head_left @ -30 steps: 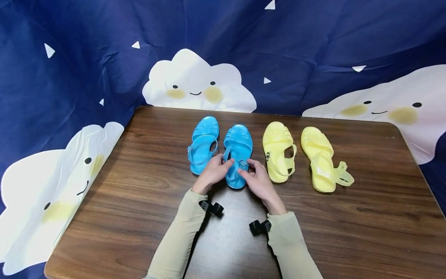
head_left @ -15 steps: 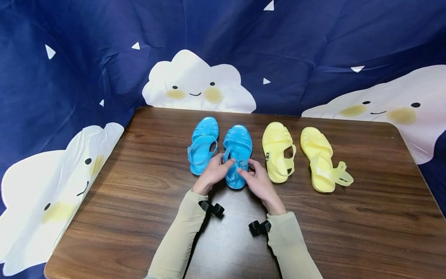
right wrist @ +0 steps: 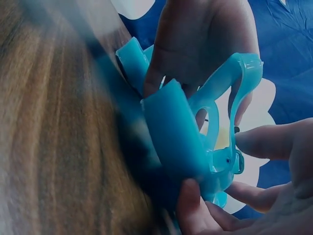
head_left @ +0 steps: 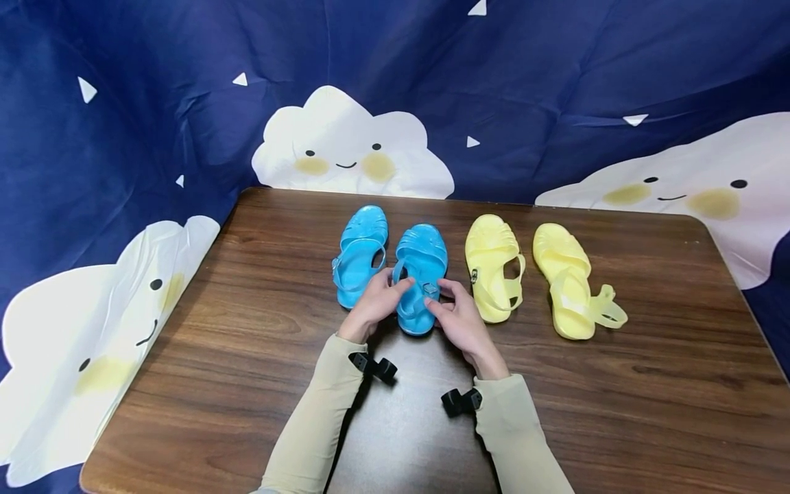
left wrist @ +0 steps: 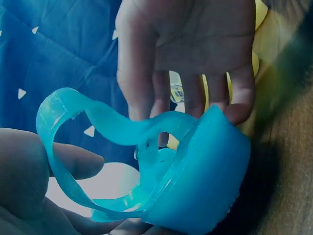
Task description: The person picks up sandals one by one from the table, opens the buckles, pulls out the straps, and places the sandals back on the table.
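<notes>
Two blue jelly sandals lie side by side in the head view, toes pointing away. My left hand (head_left: 374,306) and my right hand (head_left: 461,321) hold the right one of this pair, the blue sandal (head_left: 422,243), from both sides at its ankle strap. The left thumb lies at the strap's left part. On the other side, the right thumb is by the strap near the small buckle (right wrist: 238,162), with fingers along the sandal's side. The heel (left wrist: 210,176) faces the left wrist camera. The second blue sandal (head_left: 364,226) stands close by my left hand.
To the right lie a yellow sandal (head_left: 491,240) with its strap looped and another yellow sandal (head_left: 558,247) whose strap hangs out sideways. All rest on a brown wooden table (head_left: 247,384). A dark blue cloth (head_left: 524,62) with clouds hangs behind.
The held blue sandal has shifted very slightly toward me, and both hands have adjusted a little on it. The other sandals stay where they were.
</notes>
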### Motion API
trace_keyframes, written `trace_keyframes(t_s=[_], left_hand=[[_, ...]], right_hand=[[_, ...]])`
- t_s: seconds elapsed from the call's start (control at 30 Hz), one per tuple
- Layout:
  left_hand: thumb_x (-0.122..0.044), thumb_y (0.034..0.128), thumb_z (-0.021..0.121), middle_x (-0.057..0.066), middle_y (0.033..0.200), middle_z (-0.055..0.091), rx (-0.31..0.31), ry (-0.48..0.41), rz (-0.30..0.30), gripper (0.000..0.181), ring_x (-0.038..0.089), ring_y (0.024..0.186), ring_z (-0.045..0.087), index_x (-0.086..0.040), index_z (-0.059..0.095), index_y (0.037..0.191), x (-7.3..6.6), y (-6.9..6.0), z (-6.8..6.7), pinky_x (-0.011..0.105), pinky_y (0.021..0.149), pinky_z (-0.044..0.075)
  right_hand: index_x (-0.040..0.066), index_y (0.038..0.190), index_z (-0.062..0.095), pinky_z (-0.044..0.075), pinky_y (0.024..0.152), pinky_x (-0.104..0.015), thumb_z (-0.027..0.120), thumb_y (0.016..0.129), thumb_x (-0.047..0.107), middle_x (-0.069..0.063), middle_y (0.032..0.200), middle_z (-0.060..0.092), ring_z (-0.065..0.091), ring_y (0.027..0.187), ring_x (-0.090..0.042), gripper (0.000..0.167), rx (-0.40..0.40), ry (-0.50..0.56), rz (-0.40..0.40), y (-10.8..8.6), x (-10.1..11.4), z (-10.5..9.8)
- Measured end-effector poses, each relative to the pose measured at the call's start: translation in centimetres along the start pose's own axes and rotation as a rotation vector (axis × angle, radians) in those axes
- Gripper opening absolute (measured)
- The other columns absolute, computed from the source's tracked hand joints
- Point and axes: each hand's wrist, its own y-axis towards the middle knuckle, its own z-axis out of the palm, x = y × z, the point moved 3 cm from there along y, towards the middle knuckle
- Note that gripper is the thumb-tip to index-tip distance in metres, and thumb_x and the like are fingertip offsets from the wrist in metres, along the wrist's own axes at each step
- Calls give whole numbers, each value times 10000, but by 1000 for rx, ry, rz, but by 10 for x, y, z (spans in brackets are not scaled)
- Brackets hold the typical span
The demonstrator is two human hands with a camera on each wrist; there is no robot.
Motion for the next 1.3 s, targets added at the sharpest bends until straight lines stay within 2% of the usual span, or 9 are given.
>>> trace_keyframes(t_s=[0.2, 0.47, 0.57, 0.73, 0.8, 0.93, 1.13, 1.3], left_hand=[[-219, 991, 524, 57, 885, 523, 20, -14, 6, 394, 158, 752, 527, 15, 482, 1305, -3, -2, 0, 252, 652, 449], [-208, 993, 522, 35, 840, 509, 39, -45, -1, 390, 138, 703, 520, 16, 471, 1309, -6, -5, -1, 289, 642, 477], [-204, 990, 529, 46, 869, 526, 41, -56, -6, 412, 141, 714, 528, 18, 454, 1329, -7, -6, -1, 295, 649, 494], [-210, 995, 526, 131, 1075, 578, 52, -88, -12, 499, 172, 868, 597, 8, 368, 1416, -8, -9, -3, 306, 721, 546], [-216, 995, 530, 142, 1109, 573, 53, -92, -4, 526, 176, 903, 606, 4, 344, 1434, -10, -10, -3, 300, 740, 548], [-212, 984, 549, 107, 1035, 557, 45, -120, 19, 526, 163, 862, 600, 0, 357, 1426, -13, -12, -5, 297, 743, 525], [-202, 974, 561, 88, 1045, 565, 41, -187, 30, 504, 148, 905, 614, -6, 388, 1405, -18, -14, -5, 302, 807, 535], [-217, 962, 580, 53, 965, 558, 38, -190, 37, 398, 133, 793, 584, -13, 495, 1292, -20, -17, -7, 290, 718, 506]], right_hand=[[16, 1425, 382, 518, 774, -292, 591, 953, 148, -189, 1388, 441, 589, 1054, -265, 533, -8, -35, -23, 0, 0, -1], [52, 1395, 428, 463, 723, -248, 607, 933, 133, -140, 1305, 478, 563, 986, -246, 502, -36, -75, -32, -2, 1, -3], [57, 1378, 445, 465, 703, -249, 613, 916, 110, -129, 1263, 494, 558, 942, -218, 494, -53, -78, -34, -2, 1, -3], [73, 1372, 452, 458, 707, -263, 618, 914, 96, -133, 1223, 502, 539, 946, -233, 488, -51, -73, -39, -3, 4, -4], [75, 1370, 453, 459, 721, -268, 622, 912, 86, -136, 1233, 498, 538, 972, -249, 489, -48, -69, -47, -4, 4, -4], [72, 1362, 459, 462, 741, -274, 627, 900, 58, -150, 1237, 501, 538, 1011, -264, 492, -54, -51, -70, -4, 6, -4], [79, 1346, 473, 457, 695, -266, 632, 895, 42, -166, 1169, 515, 509, 984, -252, 479, -68, -16, -93, -6, 11, -5], [77, 1338, 478, 455, 661, -259, 636, 893, 34, -175, 1150, 517, 509, 965, -255, 475, -63, -7, -115, -8, 14, -6]])
